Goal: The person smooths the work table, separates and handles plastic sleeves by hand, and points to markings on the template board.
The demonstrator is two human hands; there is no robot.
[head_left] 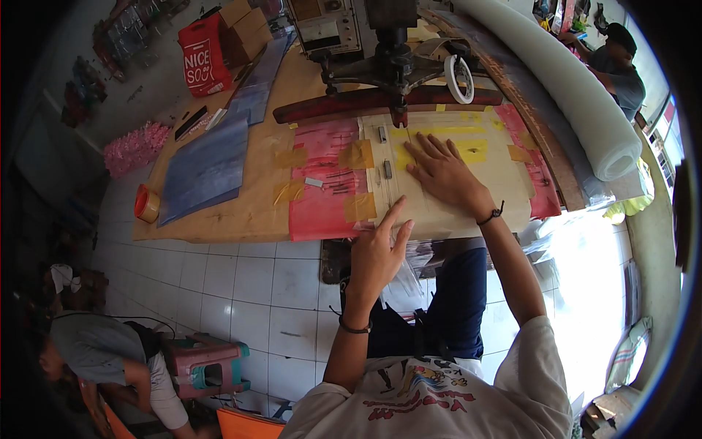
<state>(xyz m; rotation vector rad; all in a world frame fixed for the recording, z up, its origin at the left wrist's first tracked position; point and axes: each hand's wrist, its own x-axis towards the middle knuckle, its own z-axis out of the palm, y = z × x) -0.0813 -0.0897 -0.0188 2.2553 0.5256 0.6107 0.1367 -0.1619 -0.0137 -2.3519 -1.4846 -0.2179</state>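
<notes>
My right hand point(447, 175) lies flat with its fingers spread on a tan board point(424, 212) marked with yellow strips point(468, 150). At the board's front edge, my left hand point(380, 245) has its index finger stretched forward and its thumb apart; the other fingers are partly hidden. Clear plastic point(406, 282) hangs below the table edge by my left hand. Two small metal blocks point(387, 169) sit left of my right fingers. A red sheet point(322, 205), held with brown tape point(360, 207), lies to the left. Behind my hands stands a machine with a dark red bar point(329, 107).
Blue sheets point(208, 168) and a tape roll point(147, 203) lie on the table's left. A white foam roll point(578, 80) runs along the right. A white ring point(459, 79) hangs on the machine. One person point(117, 358) sits lower left; another point(618, 73) is upper right.
</notes>
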